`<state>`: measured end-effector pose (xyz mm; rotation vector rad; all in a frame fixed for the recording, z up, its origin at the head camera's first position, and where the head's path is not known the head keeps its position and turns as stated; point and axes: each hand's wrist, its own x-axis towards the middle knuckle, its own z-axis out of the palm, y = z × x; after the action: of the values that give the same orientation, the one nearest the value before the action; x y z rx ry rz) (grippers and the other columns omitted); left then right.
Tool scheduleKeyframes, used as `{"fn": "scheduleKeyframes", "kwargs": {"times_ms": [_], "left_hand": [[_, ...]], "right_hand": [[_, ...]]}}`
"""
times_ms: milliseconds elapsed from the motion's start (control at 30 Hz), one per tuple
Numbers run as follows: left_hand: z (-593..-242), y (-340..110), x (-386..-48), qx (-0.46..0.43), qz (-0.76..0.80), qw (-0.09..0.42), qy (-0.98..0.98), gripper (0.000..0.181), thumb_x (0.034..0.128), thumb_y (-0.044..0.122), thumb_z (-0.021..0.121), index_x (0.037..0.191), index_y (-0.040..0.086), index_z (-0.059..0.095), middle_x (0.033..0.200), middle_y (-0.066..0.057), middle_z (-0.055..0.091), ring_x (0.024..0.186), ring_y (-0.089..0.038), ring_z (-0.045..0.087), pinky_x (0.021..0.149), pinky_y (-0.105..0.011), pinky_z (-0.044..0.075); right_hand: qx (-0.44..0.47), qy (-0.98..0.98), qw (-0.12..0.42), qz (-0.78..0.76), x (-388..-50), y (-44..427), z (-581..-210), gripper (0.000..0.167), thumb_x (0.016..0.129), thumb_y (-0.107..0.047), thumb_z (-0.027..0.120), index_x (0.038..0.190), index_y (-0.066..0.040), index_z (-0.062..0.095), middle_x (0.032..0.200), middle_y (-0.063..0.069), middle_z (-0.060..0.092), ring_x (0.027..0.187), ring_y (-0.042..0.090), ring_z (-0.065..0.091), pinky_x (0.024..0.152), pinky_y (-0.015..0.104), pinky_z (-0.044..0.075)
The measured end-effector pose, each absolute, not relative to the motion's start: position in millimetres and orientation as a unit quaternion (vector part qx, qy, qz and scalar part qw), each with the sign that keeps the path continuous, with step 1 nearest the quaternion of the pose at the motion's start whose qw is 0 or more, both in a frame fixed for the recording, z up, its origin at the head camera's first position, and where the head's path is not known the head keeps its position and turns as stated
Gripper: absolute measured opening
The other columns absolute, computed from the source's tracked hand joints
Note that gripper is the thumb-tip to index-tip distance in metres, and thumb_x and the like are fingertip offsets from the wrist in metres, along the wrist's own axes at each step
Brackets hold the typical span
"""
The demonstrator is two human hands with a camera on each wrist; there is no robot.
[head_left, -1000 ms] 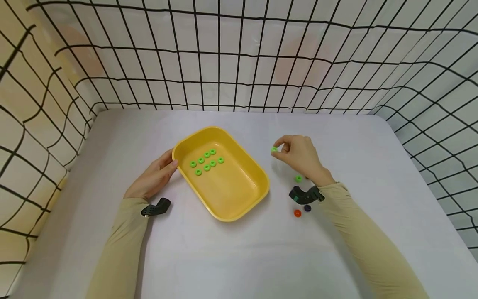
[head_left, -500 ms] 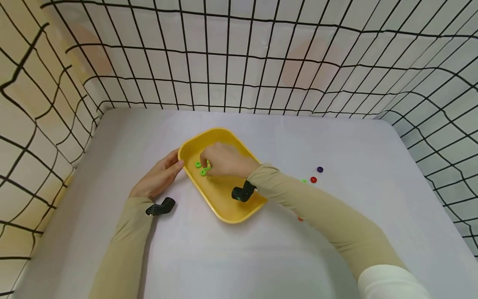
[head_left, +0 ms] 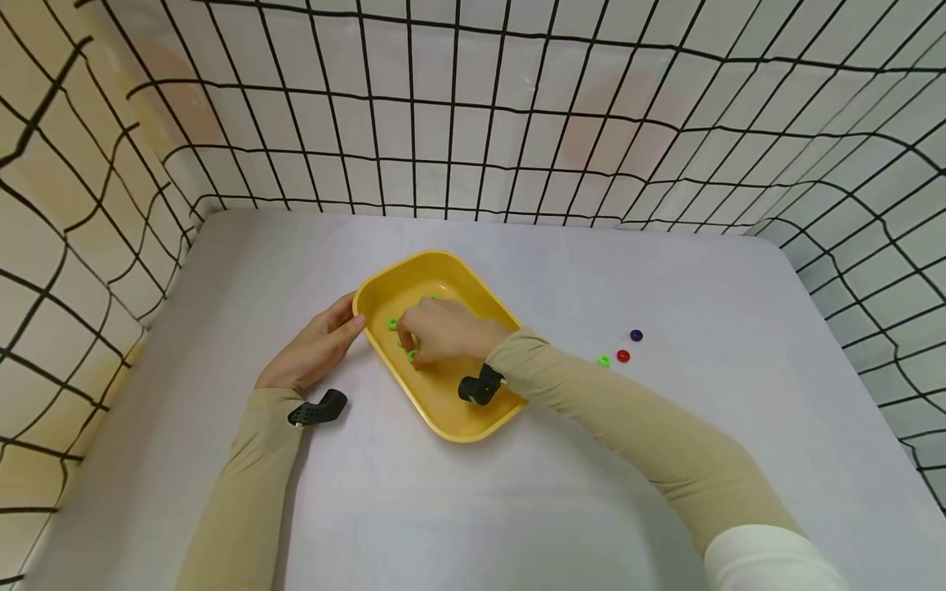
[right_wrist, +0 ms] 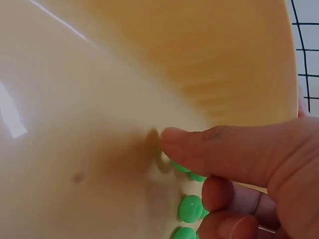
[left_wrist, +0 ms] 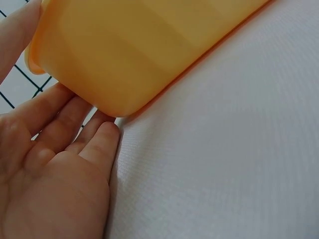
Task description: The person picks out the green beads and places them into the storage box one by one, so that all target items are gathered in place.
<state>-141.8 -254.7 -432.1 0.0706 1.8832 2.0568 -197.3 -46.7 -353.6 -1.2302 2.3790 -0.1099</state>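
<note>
A yellow tray [head_left: 473, 414] sits slantwise on the white table in the head view. My left hand [head_left: 314, 349] grips its left corner, thumb at the rim and fingers against the outer wall, as the left wrist view shows. Inside the tray, my right hand [head_left: 443, 332] has its thumb and fingers together low over the floor, pinching a small green ring bead [head_left: 412, 355]. Other green beads [right_wrist: 190, 208] lie on the tray floor beside and beneath these fingers. My hand covers most of them in the head view.
Right of the tray lie a green bead [head_left: 603, 360], a red bead [head_left: 624, 355] and a purple bead [head_left: 636, 335]. My right forearm [head_left: 613, 427] crosses the tray's right rim. Black wire mesh [head_left: 473, 107] stands along the back and sides.
My right hand has carried a green bead leftward from the table into the tray, then shifted slightly nearer me. My left hand keeps its hold on the tray corner.
</note>
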Motion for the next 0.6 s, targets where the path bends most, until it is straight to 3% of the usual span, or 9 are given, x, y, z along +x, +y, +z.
{"fn": "scheduleKeyframes", "kwargs": {"times_ms": [600], "left_hand": [[-428.2, -254.3, -139.5, 0.027, 0.721, 0.176, 0.669, 0.067, 0.1055, 0.02, 0.047, 0.158, 0.005, 0.009, 0.165, -0.011, 0.012, 0.152, -0.025, 0.012, 0.126, -0.044, 0.007]], "right_hand": [[-0.429, 0.872, 0.233, -0.03, -196.7, -45.6, -356.6, 0.016, 0.083, -0.029, 0.082, 0.087, -0.018, 0.071, 0.107, -0.007, 0.069, 0.084, 0.015, 0.053, 0.073, 0.025, 0.045]]}}
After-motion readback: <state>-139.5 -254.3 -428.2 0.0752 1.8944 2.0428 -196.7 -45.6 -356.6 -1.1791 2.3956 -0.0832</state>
